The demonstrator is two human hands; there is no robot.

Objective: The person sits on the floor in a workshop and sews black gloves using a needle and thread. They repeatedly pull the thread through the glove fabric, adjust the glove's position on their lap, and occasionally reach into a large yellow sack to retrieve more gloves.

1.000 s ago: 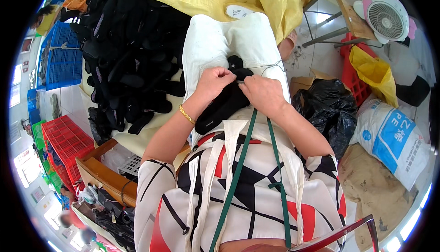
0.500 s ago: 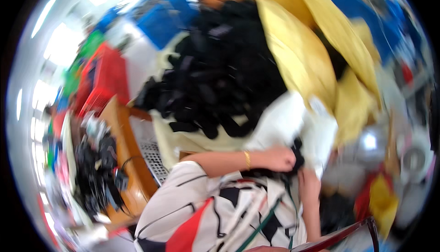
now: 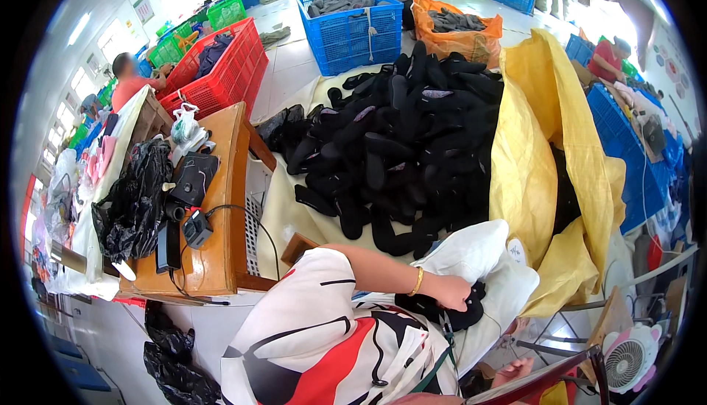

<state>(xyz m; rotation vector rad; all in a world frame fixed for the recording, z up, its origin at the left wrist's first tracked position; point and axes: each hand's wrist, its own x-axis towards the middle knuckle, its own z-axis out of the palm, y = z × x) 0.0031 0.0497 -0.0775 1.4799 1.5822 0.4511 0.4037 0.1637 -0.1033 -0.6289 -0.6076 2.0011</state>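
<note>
My left hand (image 3: 451, 292), a gold bracelet at its wrist, is closed on a black sock-like piece (image 3: 471, 309) in my lap. White cloth (image 3: 475, 247) lies under and beyond that piece. Lower and to the right, my right hand (image 3: 514, 370) is raised with its fingers apart and nothing seen in it. Dark-framed glasses at the bottom edge partly cover that arm. Ahead of me spreads a large heap of similar black pieces (image 3: 375, 162), some with lilac patches. A yellow woven sack (image 3: 523, 177) stands against the heap's right side.
On my left is a wooden table (image 3: 221, 258) with black bags and a small device. Beyond stand a red crate (image 3: 221, 74), a blue crate (image 3: 353, 37) and an orange sack (image 3: 460, 48). A white fan (image 3: 626, 361) is at lower right. Other people work farther off.
The view has tilted up and steadied, showing more of the room. My right hand has come away from the black piece, down and to the right. My left hand still grips it.
</note>
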